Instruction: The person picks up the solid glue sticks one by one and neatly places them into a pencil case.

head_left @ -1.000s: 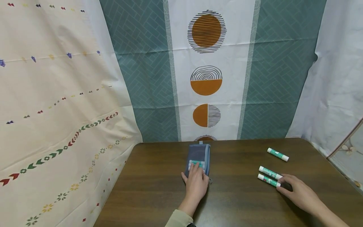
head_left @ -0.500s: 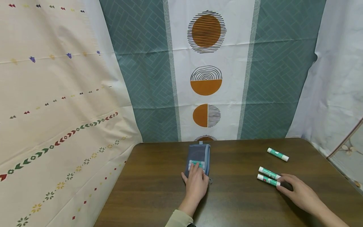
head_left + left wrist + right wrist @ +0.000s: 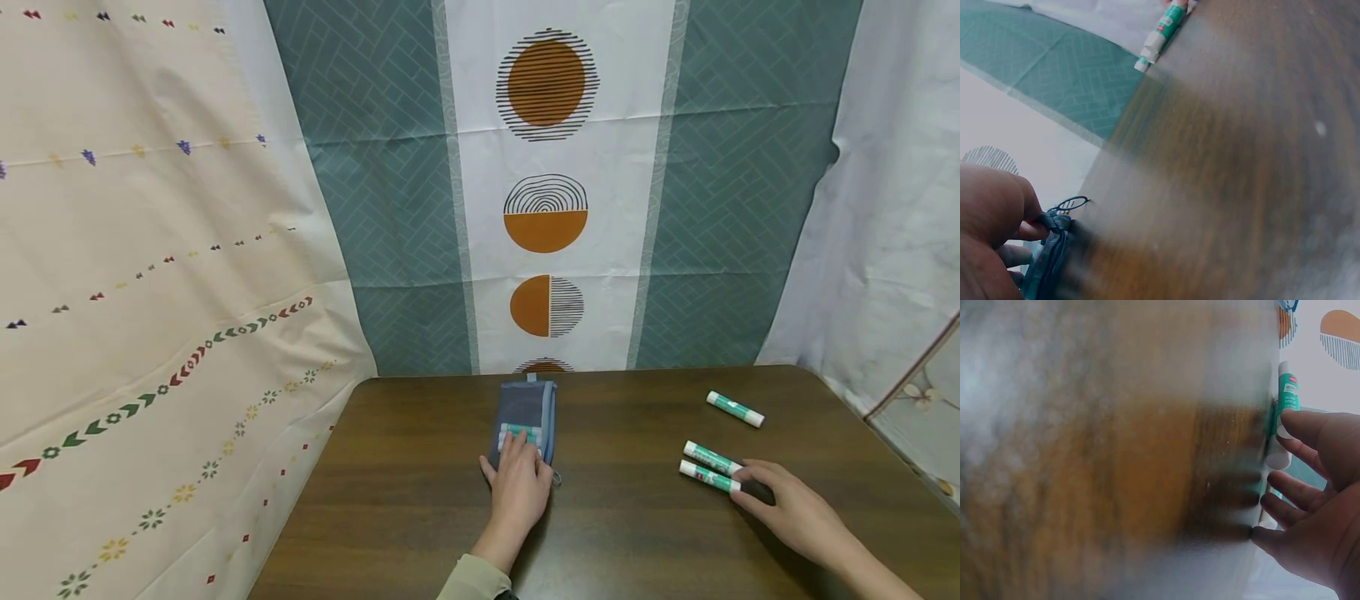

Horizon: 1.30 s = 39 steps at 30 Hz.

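Observation:
A blue-grey zip pouch (image 3: pixel 522 402) lies near the table's back edge, with white-and-green tubes (image 3: pixel 531 431) at its middle. My left hand (image 3: pixel 517 492) rests over the tubes and the pouch's near part, fingers extended; in the left wrist view its thumb touches the pouch's zip edge (image 3: pixel 1054 253). To the right, my right hand (image 3: pixel 795 508) pinches the right ends of two neighbouring tubes, the farther one (image 3: pixel 711 457) and the nearer one (image 3: pixel 708 477). The right wrist view shows the thumb on a tube (image 3: pixel 1288 390), other fingers spread.
A third white-and-green tube (image 3: pixel 735 409) lies behind the pair on the brown table (image 3: pixel 420 500). A patterned cream cloth (image 3: pixel 187 250) hangs at the left, a teal and white one (image 3: pixel 397 208) behind the table, and a white one (image 3: pixel 900 208) at the right.
The nearer tube at my right hand has shifted slightly left, and the farther one has moved slightly nearer. My left hand and the pouch have not visibly moved.

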Available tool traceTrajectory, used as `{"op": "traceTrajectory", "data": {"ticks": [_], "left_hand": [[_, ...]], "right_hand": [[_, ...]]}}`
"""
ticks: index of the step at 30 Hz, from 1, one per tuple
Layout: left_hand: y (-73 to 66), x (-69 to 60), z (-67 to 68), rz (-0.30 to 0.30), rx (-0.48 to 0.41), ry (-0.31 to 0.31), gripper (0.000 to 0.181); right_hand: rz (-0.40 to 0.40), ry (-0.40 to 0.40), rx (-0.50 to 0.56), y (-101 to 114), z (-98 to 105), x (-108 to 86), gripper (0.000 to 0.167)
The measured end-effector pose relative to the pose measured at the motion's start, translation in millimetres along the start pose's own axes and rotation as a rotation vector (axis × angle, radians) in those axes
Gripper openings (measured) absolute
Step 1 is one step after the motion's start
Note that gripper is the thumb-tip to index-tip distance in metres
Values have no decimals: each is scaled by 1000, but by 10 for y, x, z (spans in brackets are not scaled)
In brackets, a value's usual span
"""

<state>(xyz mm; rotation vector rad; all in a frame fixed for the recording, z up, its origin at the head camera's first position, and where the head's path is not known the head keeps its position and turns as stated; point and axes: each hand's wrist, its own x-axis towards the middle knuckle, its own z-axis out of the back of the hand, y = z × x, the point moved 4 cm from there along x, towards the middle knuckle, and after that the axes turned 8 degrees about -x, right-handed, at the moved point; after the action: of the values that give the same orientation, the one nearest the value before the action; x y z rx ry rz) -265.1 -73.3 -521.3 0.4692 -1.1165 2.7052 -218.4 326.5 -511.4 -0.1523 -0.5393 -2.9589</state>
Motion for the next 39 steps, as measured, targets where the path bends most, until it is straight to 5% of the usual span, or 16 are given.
{"op": "traceTrajectory", "data": {"ticks": [14, 39], "left_hand": [[6, -4, -3, -15, -2, -11, 31], [-7, 10, 6, -4, -7, 4, 31]], "right_hand": [[16, -15, 16, 28, 12, -4, 33], [139, -187, 43, 211, 121, 99, 16]]}}
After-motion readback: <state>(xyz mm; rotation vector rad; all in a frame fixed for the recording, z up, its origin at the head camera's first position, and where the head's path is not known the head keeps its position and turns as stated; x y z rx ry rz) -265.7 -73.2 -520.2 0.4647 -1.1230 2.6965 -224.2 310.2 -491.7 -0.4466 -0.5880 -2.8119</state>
